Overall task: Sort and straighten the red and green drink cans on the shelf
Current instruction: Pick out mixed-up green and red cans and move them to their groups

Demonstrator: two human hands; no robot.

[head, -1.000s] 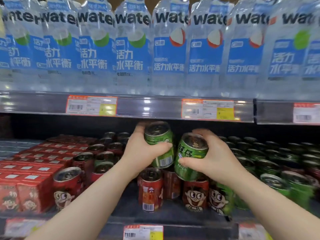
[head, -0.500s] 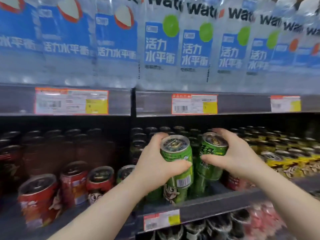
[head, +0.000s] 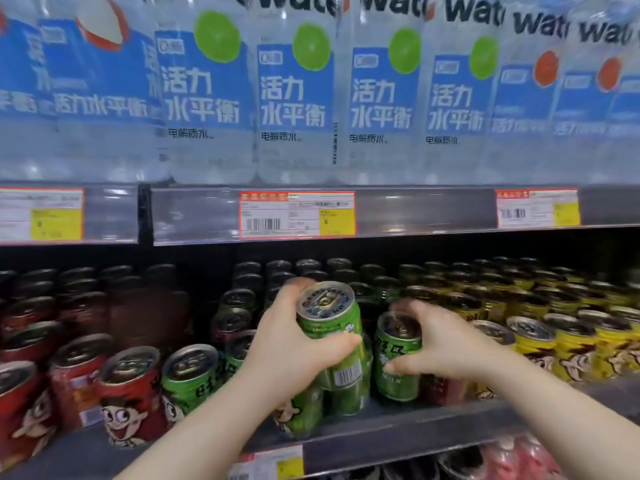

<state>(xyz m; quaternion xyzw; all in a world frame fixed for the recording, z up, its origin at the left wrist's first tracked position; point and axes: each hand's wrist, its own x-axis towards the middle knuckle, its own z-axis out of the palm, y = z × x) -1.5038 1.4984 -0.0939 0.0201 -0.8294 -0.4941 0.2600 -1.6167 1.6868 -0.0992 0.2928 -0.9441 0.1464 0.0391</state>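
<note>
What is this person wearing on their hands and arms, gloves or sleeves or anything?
Nothing that shows. The left hand and right hand are bare, with no gloves, rings or watch in view. The left forearm and right forearm are bare to the picture's edge, with no sleeve or cuff.

green cans (head: 329, 323): two held, one tilted | red cans (head: 131, 393): left, apparently upright

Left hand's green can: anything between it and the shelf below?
Yes. The left hand holds the tilted green can above front-row green cans standing on the shelf, so straight down is blocked. The right hand grips a second green can close on its right.
</note>
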